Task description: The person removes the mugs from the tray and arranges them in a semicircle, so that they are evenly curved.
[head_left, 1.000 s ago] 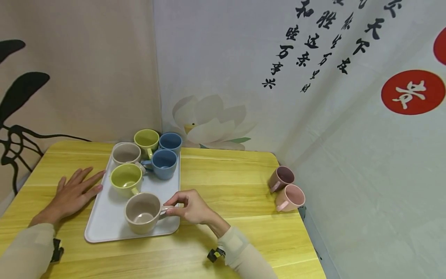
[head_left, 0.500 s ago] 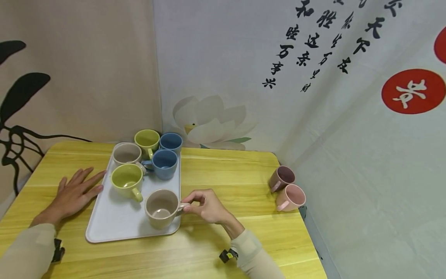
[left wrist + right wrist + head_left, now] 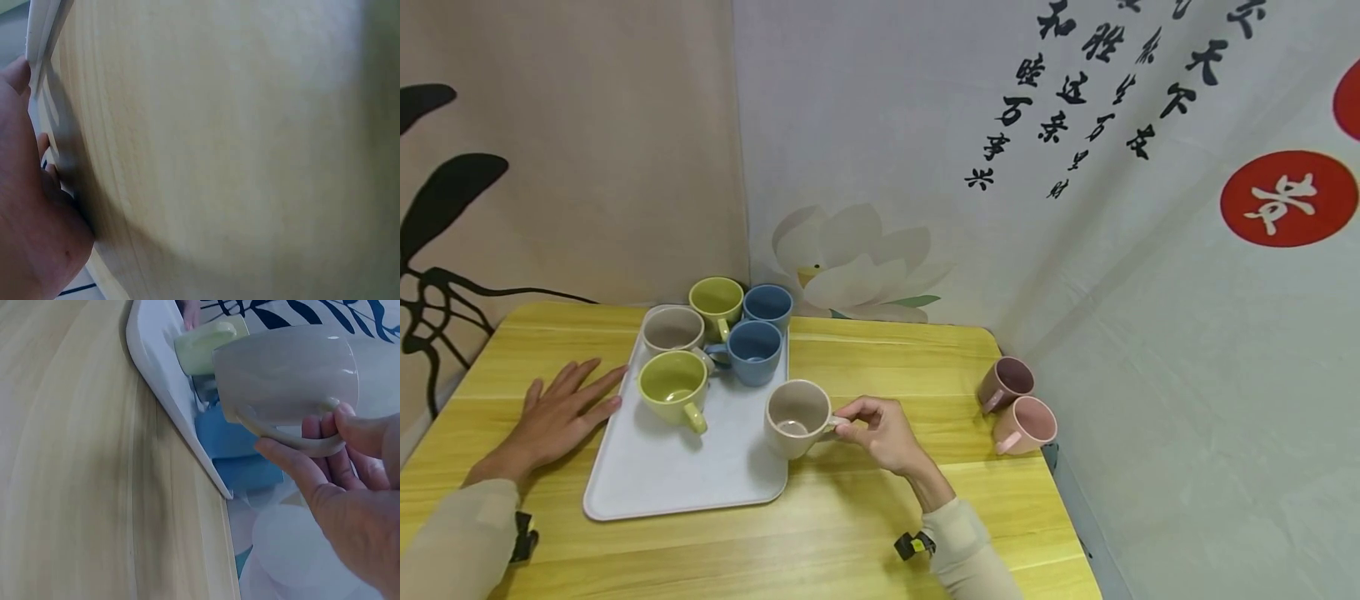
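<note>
By its handle, my right hand (image 3: 883,433) pinches a beige mug (image 3: 797,419), held upright over the right edge of the white tray (image 3: 662,483). The right wrist view shows thumb and fingers around the handle of that mug (image 3: 287,378), which hangs above the tray's rim. My left hand (image 3: 561,417) lies with spread fingers on the table, fingertips touching the tray's left edge. On the tray, nearest the left hand, stands a yellow-green mug (image 3: 672,387). Behind it are a second beige mug (image 3: 672,331), another yellow-green mug (image 3: 715,302) and two blue mugs (image 3: 755,354).
A dark plum mug (image 3: 1006,385) and a pink mug (image 3: 1025,427) stand side by side near the right edge of the wooden table (image 3: 880,358). A printed curtain (image 3: 865,150) hangs right behind the table.
My right hand has carried the beige mug rightward and slightly back, from the tray's front middle to its right edge. The left hand has stayed still.
</note>
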A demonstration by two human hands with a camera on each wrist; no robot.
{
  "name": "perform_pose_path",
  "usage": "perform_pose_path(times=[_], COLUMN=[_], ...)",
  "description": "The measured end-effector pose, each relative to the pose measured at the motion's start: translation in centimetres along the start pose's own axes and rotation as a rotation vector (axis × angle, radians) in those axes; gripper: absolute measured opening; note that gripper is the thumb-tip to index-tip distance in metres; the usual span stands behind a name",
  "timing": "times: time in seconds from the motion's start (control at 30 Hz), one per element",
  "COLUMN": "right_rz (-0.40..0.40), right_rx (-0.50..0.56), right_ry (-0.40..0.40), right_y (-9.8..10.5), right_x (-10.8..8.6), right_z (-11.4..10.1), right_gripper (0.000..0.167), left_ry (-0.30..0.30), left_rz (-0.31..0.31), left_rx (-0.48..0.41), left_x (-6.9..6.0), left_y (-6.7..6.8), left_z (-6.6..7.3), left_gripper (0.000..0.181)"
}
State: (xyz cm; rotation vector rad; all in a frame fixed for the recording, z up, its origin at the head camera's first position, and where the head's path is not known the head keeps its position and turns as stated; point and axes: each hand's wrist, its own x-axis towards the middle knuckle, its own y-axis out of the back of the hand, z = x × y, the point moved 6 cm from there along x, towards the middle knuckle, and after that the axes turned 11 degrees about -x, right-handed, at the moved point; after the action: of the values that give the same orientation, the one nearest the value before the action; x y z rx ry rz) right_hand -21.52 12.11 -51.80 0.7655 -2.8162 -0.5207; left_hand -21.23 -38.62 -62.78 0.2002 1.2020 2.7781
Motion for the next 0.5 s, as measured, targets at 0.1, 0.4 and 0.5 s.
perform_pose_path(times=[0.1, 0.4, 0.5], right_rz=[0.035, 0.133, 0.187], right_rx=[0.019, 0.102, 0.097], right_ry=[-0.024, -0.09, -0.105], right_y=[0.7, 2.4, 3.0], right_x=[-0.2, -0.3, -0.3], right_z=[0.4, 1.4, 1.6], right_gripper=[0.017, 0.017, 0.018], left_ry=[0.003, 0.001, 0.004], left_rz=[-0.003, 0.004, 0.005], left_rx=[-0.001, -0.002, 0.0], left_x=[0.0, 0.0, 0.0], left_y=[0.1, 0.1, 0.1], left_z=[0.0, 0.1, 0.1], left_gripper=[0.065, 0.065, 0.065])
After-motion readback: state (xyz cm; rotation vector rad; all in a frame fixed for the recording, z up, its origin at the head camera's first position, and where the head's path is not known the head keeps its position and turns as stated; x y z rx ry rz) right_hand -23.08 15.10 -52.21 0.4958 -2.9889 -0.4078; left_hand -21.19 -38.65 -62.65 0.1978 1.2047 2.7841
